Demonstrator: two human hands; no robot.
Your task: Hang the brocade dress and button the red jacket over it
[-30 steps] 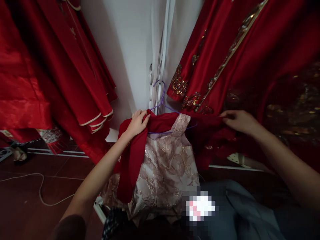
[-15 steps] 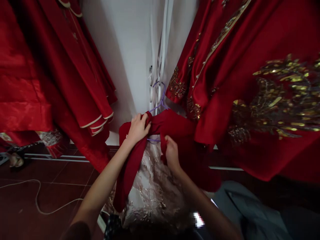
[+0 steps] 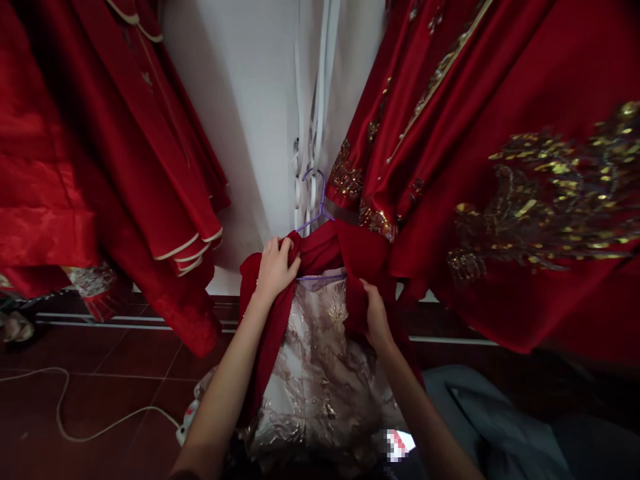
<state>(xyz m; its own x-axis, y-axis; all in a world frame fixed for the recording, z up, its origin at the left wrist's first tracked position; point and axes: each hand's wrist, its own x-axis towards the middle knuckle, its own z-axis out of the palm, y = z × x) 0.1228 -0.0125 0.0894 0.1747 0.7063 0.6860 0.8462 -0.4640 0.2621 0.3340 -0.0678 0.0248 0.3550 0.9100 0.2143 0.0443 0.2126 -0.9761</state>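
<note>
A purple wire hanger carries a pale pink dress with gold embroidery and a dark red garment draped over its shoulders. My left hand is closed on the left shoulder of the red garment at the hanger's end. My right hand grips the red garment's right front edge, lower down beside the pink dress. The hanger's hook rises against a white wall.
Red robes with cream trim hang at the left. A red gown with gold embroidery hangs at the right, touching the held garment. A white cable lies on the dark red floor. Grey cloth lies at the lower right.
My right hand came in from the far right to the red garment's front, then slid a little down and right. The left hand kept its grip. The view shifted slightly.
</note>
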